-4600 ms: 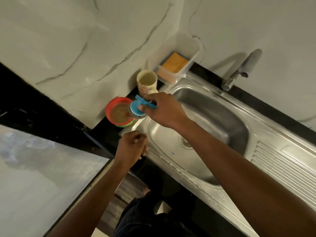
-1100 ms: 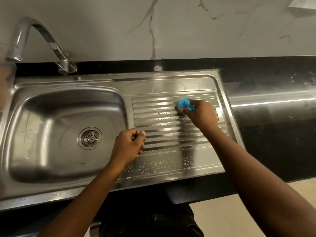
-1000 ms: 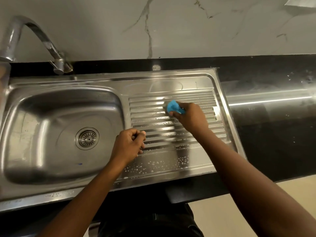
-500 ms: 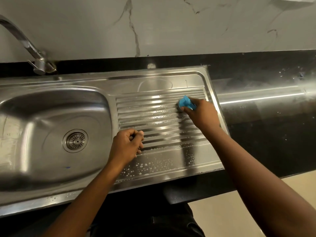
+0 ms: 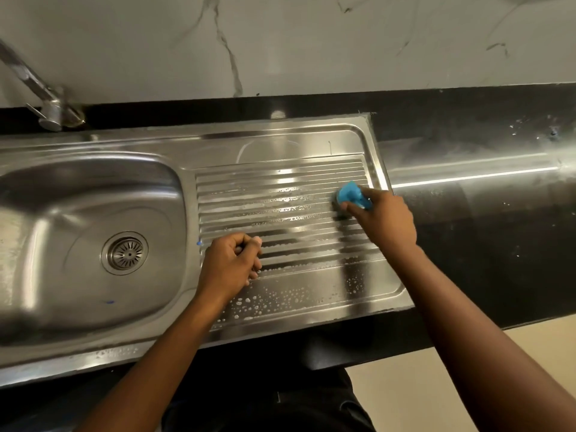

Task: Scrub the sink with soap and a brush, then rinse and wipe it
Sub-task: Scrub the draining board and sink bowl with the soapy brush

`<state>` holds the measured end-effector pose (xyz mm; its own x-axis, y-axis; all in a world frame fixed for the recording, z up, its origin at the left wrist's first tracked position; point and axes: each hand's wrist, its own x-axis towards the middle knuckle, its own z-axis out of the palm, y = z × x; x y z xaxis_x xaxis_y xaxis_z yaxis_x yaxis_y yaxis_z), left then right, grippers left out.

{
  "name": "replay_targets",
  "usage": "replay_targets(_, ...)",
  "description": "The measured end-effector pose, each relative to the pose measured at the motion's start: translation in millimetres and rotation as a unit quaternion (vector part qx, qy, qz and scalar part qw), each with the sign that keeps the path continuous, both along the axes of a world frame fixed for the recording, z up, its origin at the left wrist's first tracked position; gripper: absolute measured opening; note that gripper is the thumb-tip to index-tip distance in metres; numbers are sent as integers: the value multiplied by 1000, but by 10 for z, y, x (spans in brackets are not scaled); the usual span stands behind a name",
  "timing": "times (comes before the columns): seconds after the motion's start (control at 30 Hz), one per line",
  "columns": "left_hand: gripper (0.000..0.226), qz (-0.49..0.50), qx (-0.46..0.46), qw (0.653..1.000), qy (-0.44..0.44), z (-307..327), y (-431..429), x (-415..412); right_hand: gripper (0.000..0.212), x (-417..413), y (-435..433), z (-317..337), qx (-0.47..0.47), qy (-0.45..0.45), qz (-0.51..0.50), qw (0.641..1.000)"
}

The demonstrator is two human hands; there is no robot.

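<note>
The steel sink (image 5: 280, 145) fills the counter, with its basin (image 5: 62, 213) on the left and a ribbed drainboard (image 5: 280, 194) on the right. My right hand (image 5: 383, 218) grips a blue brush (image 5: 351, 194) and presses it on the ribs near the drainboard's right edge. My left hand (image 5: 230, 263) rests as a closed fist on the drainboard's near left part, holding nothing that I can see. Soap foam and droplets (image 5: 280, 299) lie on the ribs and the flat front strip.
The tap (image 5: 46, 101) rises at the back left. The drain strainer (image 5: 124, 252) sits in the basin floor. Black counter (image 5: 483, 229) runs to the right, with a marble wall (image 5: 280, 42) behind. The floor (image 5: 436, 369) shows at the lower right.
My right hand has slid the brush back and forth along the ribs and now has it near the right edge. My left fist has stayed put. Earlier I was at the containers left of the basin.
</note>
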<state>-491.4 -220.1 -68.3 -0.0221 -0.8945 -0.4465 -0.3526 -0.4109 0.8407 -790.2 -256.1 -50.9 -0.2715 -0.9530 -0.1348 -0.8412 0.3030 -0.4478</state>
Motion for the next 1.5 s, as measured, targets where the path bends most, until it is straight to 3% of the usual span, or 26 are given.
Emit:
replay_targets(0.23,31,-10,-1,1000,-6,11,-31,-85,57,124,-382,33,-10,-46,-36,998)
replay_targets(0.5,29,-23,-1,1000,-3,17,-68,-198,54,318,-110,68,31,-20,70,997)
replay_targets(0.7,30,-22,-1,1000,0,49,-100,-230,58,-259,-69,145,17,32,-3,999)
replay_targets(0.87,29,-19,-7,1000,-5,49,-126,-189,54,-79,-431,140,-2,-7,-34,999)
replay_targets(1.0,29,-22,-10,1000,-10,36,-131,-186,51,257,-471,107,10,-56,22,998)
replay_targets(1.17,29,-19,-10,1000,-2,32,-154,-228,56,347,-203,92,37,-30,82,996)
replay_targets(1.37,30,-21,-12,1000,5,31,-160,-245,63,-291,-59,199,53,11,-5,999)
replay_targets(1.5,30,-18,-12,1000,5,24,-173,-217,60,-380,-325,146,19,-10,-46,999)
